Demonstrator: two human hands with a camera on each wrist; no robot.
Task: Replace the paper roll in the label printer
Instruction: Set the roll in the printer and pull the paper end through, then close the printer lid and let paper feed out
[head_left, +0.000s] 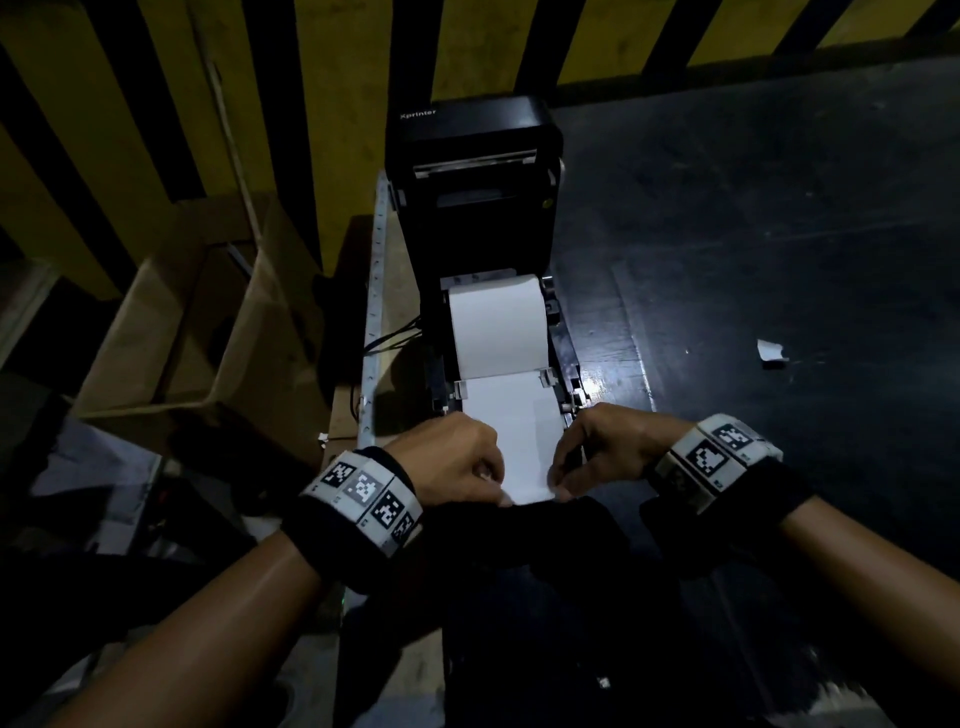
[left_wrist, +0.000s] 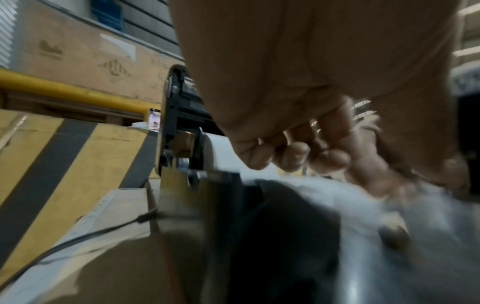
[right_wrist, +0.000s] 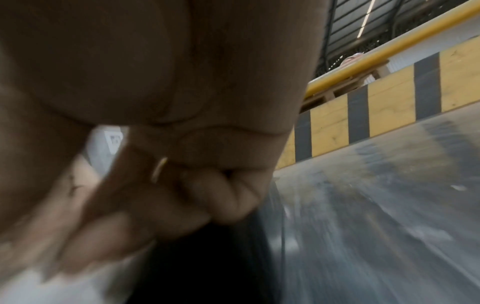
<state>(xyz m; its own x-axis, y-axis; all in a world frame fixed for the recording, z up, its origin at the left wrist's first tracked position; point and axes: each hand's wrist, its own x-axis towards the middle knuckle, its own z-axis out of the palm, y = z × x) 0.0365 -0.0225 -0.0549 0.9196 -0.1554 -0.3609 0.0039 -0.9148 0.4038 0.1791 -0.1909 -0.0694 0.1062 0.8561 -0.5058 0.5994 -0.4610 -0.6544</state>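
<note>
The black label printer (head_left: 475, 156) stands open on the dark table, its lid raised at the back. A white paper roll (head_left: 497, 327) sits in its bay, and a strip of paper (head_left: 519, 431) runs from it toward me between the guides. My left hand (head_left: 457, 462) pinches the strip's near left corner; my right hand (head_left: 597, 452) pinches the near right corner. In the left wrist view, curled fingers (left_wrist: 298, 152) hang over the blurred paper (left_wrist: 337, 197) beside the printer's side (left_wrist: 179, 115). The right wrist view shows curled fingers (right_wrist: 213, 185), blurred.
An open cardboard box (head_left: 197, 322) lies to the left, below the table edge. Cables (head_left: 389, 338) run from the printer's left side. A small scrap of white paper (head_left: 771, 353) lies on the dark tabletop (head_left: 753, 234) to the right. A yellow-and-black striped barrier (head_left: 156, 104) runs behind.
</note>
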